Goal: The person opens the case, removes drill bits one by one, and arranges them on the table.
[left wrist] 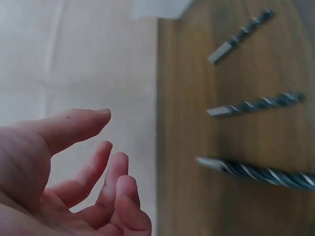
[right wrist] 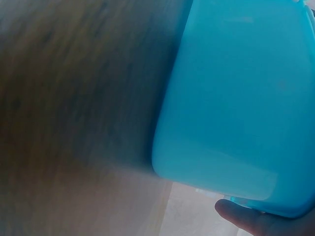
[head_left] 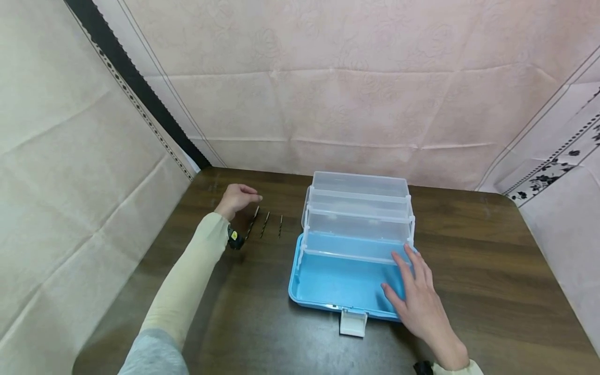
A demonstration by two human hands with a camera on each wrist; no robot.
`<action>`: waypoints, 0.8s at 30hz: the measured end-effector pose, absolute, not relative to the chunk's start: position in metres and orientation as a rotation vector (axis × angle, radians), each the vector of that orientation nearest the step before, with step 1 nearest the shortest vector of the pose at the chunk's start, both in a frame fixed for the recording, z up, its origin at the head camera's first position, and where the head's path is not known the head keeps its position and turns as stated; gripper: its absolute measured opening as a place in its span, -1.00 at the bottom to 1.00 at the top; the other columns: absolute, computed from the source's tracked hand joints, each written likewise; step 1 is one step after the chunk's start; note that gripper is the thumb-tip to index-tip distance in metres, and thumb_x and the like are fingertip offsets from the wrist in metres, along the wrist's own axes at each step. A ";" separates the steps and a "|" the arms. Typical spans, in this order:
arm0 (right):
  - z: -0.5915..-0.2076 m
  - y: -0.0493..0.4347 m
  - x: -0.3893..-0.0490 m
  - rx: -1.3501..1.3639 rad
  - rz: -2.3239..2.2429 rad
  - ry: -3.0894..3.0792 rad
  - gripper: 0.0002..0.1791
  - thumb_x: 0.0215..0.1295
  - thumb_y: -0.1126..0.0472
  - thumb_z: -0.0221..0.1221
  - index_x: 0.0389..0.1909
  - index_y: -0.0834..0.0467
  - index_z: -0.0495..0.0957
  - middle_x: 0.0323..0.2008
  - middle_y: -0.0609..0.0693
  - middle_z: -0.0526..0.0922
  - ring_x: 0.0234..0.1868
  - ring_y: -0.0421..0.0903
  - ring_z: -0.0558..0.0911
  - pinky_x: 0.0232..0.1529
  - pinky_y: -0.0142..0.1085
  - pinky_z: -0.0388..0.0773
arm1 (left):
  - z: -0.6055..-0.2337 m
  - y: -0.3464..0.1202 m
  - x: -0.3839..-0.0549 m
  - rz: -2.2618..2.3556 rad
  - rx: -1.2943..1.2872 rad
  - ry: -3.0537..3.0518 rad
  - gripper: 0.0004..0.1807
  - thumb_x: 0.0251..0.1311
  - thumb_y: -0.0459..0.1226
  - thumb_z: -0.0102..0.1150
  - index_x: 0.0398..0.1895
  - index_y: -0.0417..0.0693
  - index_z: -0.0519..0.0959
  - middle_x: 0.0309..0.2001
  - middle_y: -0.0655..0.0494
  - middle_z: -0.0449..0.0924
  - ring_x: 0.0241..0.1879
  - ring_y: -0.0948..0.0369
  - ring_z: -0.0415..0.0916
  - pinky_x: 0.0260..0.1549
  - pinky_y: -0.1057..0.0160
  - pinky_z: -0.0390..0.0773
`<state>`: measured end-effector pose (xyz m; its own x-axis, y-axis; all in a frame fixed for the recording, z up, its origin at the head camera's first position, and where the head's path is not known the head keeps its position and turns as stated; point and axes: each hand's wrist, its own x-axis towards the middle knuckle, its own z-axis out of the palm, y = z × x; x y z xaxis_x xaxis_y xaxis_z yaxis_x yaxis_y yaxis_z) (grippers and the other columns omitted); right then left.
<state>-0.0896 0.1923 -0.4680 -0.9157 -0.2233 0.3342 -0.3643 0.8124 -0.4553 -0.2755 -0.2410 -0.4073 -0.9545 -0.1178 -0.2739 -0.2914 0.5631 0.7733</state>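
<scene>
Three twist drill bits lie side by side on the table: a thick one, a medium one and a small one. Just beyond the thick bit's shank hovers my left hand, thumb and fingers apart in the left wrist view, with nothing held. A blue plastic box stands to the right of the bits, its clear lid raised at the back. My right hand is at the box's right side, fingers spread over the rim; exact contact is hard to tell.
A pale latch hangs from the box's front edge onto the brown wooden table. Light patterned cloth hangs behind the table, with more cloth at both sides.
</scene>
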 end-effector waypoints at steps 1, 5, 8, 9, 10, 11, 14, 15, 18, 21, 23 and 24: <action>-0.468 0.192 -0.090 0.451 0.764 -2.734 -0.21 0.12 0.09 0.28 0.36 0.07 0.15 0.42 0.11 -0.07 0.33 0.28 -0.01 -0.33 0.27 0.43 | -0.404 -0.237 -0.275 1.349 -0.314 2.619 -0.66 0.13 -0.15 0.25 -0.08 -0.13 0.54 0.02 -0.06 0.46 0.06 -0.01 0.35 0.07 -0.05 0.29; -0.468 0.192 -0.090 0.451 0.766 -2.737 -0.21 0.12 0.09 0.28 0.36 0.08 0.15 0.42 0.11 -0.07 0.33 0.28 -0.01 -0.33 0.27 0.43 | -0.391 -0.218 -0.272 1.345 -0.159 2.704 -0.66 0.12 -0.17 0.26 -0.09 -0.16 0.55 -0.10 -0.03 0.54 -0.10 0.04 0.46 -0.09 0.05 0.42; -0.469 0.192 -0.090 0.457 0.769 -2.731 -0.21 0.12 0.09 0.28 0.35 0.09 0.15 0.41 0.12 -0.07 0.33 0.27 -0.01 -0.33 0.26 0.44 | -0.383 -0.204 -0.269 1.290 -0.018 2.791 -0.67 0.13 -0.17 0.26 -0.09 -0.16 0.55 -0.20 0.00 0.57 -0.22 0.09 0.50 -0.24 0.14 0.48; -0.469 0.192 -0.090 0.458 0.772 -2.731 -0.21 0.11 0.09 0.28 0.35 0.09 0.16 0.41 0.11 -0.07 0.33 0.27 -0.02 -0.34 0.24 0.45 | -0.380 -0.199 -0.268 1.266 0.025 2.820 -0.67 0.13 -0.17 0.25 -0.10 -0.15 0.55 -0.22 0.03 0.56 -0.25 0.11 0.49 -0.27 0.16 0.48; -0.469 0.192 -0.091 0.459 0.774 -2.731 -0.21 0.12 0.10 0.28 0.35 0.09 0.15 0.41 0.11 -0.07 0.33 0.26 -0.02 -0.34 0.24 0.46 | -0.377 -0.194 -0.267 1.249 0.071 2.846 -0.68 0.13 -0.17 0.25 -0.11 -0.15 0.55 -0.24 0.04 0.56 -0.27 0.12 0.48 -0.30 0.17 0.48; -0.469 0.192 -0.091 0.459 0.776 -2.733 -0.21 0.12 0.09 0.28 0.35 0.09 0.15 0.41 0.11 -0.07 0.34 0.26 -0.02 -0.34 0.24 0.46 | -0.375 -0.190 -0.266 1.233 0.114 2.871 -0.68 0.14 -0.17 0.25 -0.11 -0.16 0.55 -0.25 0.05 0.56 -0.28 0.12 0.48 -0.31 0.18 0.47; -0.469 0.192 -0.091 0.458 0.779 -2.743 -0.21 0.13 0.09 0.28 0.36 0.08 0.15 0.42 0.10 -0.08 0.34 0.26 -0.03 -0.33 0.24 0.46 | -0.367 -0.176 -0.262 1.211 0.245 2.917 -0.71 0.13 -0.19 0.26 -0.15 -0.15 0.56 -0.28 0.06 0.56 -0.30 0.13 0.46 -0.33 0.20 0.46; -0.469 0.192 -0.091 0.455 0.778 -2.748 -0.21 0.13 0.08 0.27 0.36 0.07 0.14 0.42 0.10 -0.08 0.34 0.26 -0.03 -0.32 0.24 0.45 | -0.364 -0.172 -0.261 1.207 0.289 2.925 -0.73 0.13 -0.19 0.26 -0.16 -0.15 0.56 -0.29 0.06 0.56 -0.31 0.13 0.46 -0.34 0.20 0.46; -0.469 0.191 -0.091 0.450 0.774 -2.753 -0.21 0.13 0.08 0.28 0.36 0.07 0.15 0.42 0.10 -0.08 0.33 0.26 -0.03 -0.30 0.27 0.43 | -0.360 -0.159 -0.257 1.198 0.417 2.920 -0.76 0.11 -0.22 0.28 -0.19 -0.13 0.56 -0.31 0.08 0.55 -0.32 0.15 0.45 -0.34 0.22 0.46; -0.469 0.192 -0.090 0.445 0.773 -2.751 -0.21 0.12 0.08 0.28 0.35 0.08 0.15 0.42 0.11 -0.08 0.33 0.27 -0.02 -0.29 0.27 0.43 | -0.357 -0.148 -0.253 1.176 0.528 2.904 -0.77 0.10 -0.23 0.29 -0.21 -0.13 0.56 -0.34 0.11 0.54 -0.34 0.18 0.45 -0.34 0.25 0.47; -0.469 0.192 -0.090 0.443 0.772 -2.753 -0.21 0.13 0.08 0.28 0.35 0.08 0.15 0.42 0.11 -0.08 0.33 0.27 -0.03 -0.28 0.27 0.42 | -0.356 -0.141 -0.251 1.165 0.585 2.889 -0.77 0.09 -0.25 0.30 -0.22 -0.15 0.56 -0.35 0.12 0.53 -0.35 0.19 0.45 -0.34 0.26 0.48; -0.469 0.192 -0.091 0.441 0.769 -2.753 -0.21 0.13 0.08 0.28 0.35 0.08 0.15 0.42 0.11 -0.08 0.33 0.27 -0.02 -0.28 0.28 0.42 | -0.356 -0.137 -0.250 1.153 0.608 2.887 -0.78 0.09 -0.25 0.30 -0.23 -0.14 0.56 -0.36 0.13 0.53 -0.36 0.20 0.45 -0.34 0.28 0.48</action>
<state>-0.0905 0.1925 -0.4688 -0.9234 -0.2203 0.3144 -0.3514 0.8149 -0.4609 -0.2498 -0.1371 -0.3557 -0.9259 0.3407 0.1630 0.3593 0.6614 0.6584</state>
